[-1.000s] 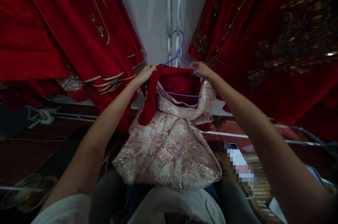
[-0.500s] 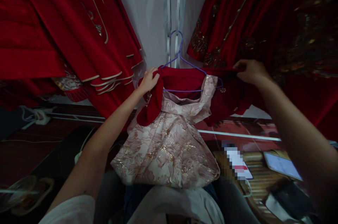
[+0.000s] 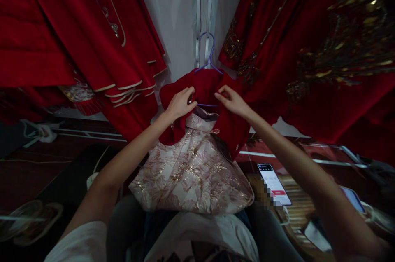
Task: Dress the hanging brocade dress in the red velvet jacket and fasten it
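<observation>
A small red jacket [image 3: 237,128] lies over the shoulders of a pale pink and gold brocade dress [image 3: 197,171], both on a purple wire hanger [image 3: 212,47]. My left hand [image 3: 182,103] pinches the jacket's left front edge near the neckline, with a bit of beaded trim by the fingers. On the opposite side my right hand [image 3: 232,100] is closed on the other front edge. Between the hands the hanger's lower bar and the dress's neckline show. The dress skirt spreads over my lap.
Red embroidered garments [image 3: 123,47] hang on the left, and more with gold beading [image 3: 354,43] on the right. A lit phone [image 3: 276,183] rests on a slatted wooden surface [image 3: 298,200] at lower right, near a second phone [image 3: 353,199]. Sandals [image 3: 37,221] lie lower left.
My right hand has come inward from the far right, bringing the jacket's right side over the dress's shoulder. My left hand has shifted slightly right and down toward the neckline.
</observation>
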A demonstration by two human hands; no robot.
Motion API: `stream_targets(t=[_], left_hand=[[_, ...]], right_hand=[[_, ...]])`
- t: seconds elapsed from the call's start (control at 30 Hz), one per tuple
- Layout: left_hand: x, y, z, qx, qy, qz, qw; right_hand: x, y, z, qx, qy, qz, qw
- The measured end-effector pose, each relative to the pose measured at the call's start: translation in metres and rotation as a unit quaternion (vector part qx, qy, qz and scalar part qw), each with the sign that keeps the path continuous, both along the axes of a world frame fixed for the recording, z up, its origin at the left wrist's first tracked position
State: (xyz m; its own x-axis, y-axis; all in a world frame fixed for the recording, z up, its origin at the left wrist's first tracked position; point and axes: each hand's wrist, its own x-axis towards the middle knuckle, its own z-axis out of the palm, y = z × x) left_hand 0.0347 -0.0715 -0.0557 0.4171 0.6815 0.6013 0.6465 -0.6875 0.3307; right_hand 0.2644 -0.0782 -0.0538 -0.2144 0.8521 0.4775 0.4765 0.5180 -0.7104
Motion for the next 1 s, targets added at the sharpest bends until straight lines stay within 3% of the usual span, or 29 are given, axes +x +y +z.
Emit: stream_targets(t=[0.07, 0.17, 0.33, 0.47, 0.53, 0.77, 1.0], left_hand=[[0.012, -0.003, -0.008, -0.021, -0.053, -0.024, 0.998], [0.018, -0.01, -0.021, -0.068, -0.125, -0.051, 0.988], [0.016, -0.026, -0.038, -0.093, -0.215, -0.071, 0.97], [0.022, -0.028, -0.05, -0.103, -0.353, -0.035, 0.929], [0.025, -0.027, -0.053, -0.125, -0.395, -0.023, 0.91], [0.022, -0.03, -0.05, -0.162, -0.383, -0.011, 0.909], [0.021, -0.036, -0.046, -0.138, -0.291, -0.024, 0.946]], right_hand=[[-0.033, -0.003, -0.007, -0.007, 0.036, 0.092, 0.995], [-0.061, -0.011, -0.015, 0.015, 0.105, 0.113, 0.988], [-0.06, -0.021, -0.022, 0.003, 0.204, 0.073, 0.976], [-0.055, -0.028, -0.03, -0.088, 0.255, 0.122, 0.955], [-0.054, -0.029, -0.037, -0.09, 0.267, 0.139, 0.949], [-0.048, -0.028, -0.048, -0.052, 0.255, 0.098, 0.961], [-0.05, -0.032, -0.047, -0.009, 0.247, 0.045, 0.968]])
